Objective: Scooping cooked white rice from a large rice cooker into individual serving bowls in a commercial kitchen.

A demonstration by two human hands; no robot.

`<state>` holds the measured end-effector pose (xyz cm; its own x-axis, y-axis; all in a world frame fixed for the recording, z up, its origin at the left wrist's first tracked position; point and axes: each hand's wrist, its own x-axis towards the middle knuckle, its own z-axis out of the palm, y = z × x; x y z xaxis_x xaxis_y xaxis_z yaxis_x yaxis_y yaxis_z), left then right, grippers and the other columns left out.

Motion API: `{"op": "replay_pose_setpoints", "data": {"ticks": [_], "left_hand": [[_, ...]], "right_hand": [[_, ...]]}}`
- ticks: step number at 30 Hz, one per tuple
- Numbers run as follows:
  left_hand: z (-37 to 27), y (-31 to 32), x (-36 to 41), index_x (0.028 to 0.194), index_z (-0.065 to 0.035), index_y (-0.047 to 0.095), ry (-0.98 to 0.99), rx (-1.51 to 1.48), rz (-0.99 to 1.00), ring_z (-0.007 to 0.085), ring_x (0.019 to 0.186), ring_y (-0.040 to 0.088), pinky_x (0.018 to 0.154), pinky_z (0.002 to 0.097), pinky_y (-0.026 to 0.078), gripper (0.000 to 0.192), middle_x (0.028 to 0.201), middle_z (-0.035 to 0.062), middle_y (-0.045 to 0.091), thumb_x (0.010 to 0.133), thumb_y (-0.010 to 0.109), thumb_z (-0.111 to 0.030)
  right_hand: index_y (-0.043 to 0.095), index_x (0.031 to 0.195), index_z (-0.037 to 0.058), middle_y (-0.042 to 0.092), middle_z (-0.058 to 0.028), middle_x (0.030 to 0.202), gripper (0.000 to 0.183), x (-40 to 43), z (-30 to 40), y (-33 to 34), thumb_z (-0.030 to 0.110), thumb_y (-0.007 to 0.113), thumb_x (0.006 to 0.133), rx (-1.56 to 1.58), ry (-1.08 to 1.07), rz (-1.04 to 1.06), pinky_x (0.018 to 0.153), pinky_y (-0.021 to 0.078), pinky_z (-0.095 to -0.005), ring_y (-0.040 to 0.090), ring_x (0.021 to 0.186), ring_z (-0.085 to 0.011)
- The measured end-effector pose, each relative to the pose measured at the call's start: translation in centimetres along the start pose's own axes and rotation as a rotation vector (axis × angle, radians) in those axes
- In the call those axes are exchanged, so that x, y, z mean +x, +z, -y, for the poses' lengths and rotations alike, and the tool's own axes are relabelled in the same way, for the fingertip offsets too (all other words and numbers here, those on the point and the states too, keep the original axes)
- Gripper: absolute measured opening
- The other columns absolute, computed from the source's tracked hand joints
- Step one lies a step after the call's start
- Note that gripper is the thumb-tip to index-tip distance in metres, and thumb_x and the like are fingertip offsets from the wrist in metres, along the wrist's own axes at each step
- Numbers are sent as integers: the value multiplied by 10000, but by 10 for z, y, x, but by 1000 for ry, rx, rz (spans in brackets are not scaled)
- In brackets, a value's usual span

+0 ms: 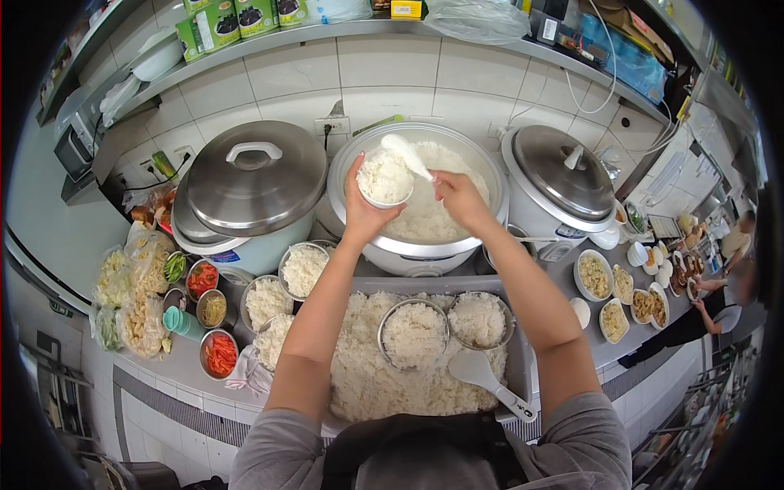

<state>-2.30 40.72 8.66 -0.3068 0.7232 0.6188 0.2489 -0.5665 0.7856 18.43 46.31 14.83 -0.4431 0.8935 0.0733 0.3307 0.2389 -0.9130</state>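
Note:
Over the left part of an uncovered rice cooker [422, 248], my left hand [365, 211] grips a small white bowl [387, 203] heaped with cooked rice. My right hand [460, 199] holds a white rice paddle [405, 153] by its handle, its blade against the top of the rice in the bowl. More rice [429, 223] lies in the cooker beneath. Nearer me stands a grey tub [523, 361] of rice. Two metal bowls of rice [414, 334] [480, 320] and a second white rice paddle [481, 370] rest on it.
Lidded cookers stand left [254, 184] and right [563, 171]. At left are metal bowls of rice [267, 303], shredded carrot [220, 355] and bagged food [141, 318]. Filled white bowls [593, 275] line the right counter, where another person [723, 312] stands. A shelf [361, 27] runs above.

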Motion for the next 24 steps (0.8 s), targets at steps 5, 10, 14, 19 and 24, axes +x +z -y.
{"op": "replay_pose_setpoints", "data": {"ticks": [5,10,14,19,24], "left_hand": [[-16,2,-7,1570,-49,159,-35,384,-16,372,1366,415,1153,452,364,1279,1452,236,384,539,915,-83],[-22,-7,-7,1591,-11,9,-90,304,42,411,1397,378,1175,440,328,1377,1496,274,336,548,904,-89],[-33,-8,-4,1578,22,-70,-101,334,-7,388,1435,342,1190,423,308,1426,1532,283,296,549,910,-94],[-42,-19,-8,1562,44,-131,-349,1,109,310,1378,457,1142,383,386,1469,1497,246,415,545,921,-81],[-42,-27,-12,1584,-8,-115,-368,-95,242,287,1304,525,1112,375,420,1456,1430,185,494,551,912,-44]], "right_hand": [[662,1299,125,650,-187,953,353,-46,15,20,180,538,973,-657,-341,-123,744,524,-456,662,829,-336],[624,1372,176,593,-108,881,426,-56,40,11,67,560,965,-654,-530,-201,740,519,-399,637,787,-302],[588,1415,189,563,-87,898,496,-55,13,8,23,564,948,-728,-527,-98,701,500,-398,602,737,-276],[574,1428,248,511,-91,881,558,-61,14,-9,40,559,911,-367,-639,-132,723,502,-386,576,764,-268],[584,1419,213,512,-102,857,482,-46,-5,-7,40,510,975,-550,-574,79,730,485,-388,550,749,-275]]}}
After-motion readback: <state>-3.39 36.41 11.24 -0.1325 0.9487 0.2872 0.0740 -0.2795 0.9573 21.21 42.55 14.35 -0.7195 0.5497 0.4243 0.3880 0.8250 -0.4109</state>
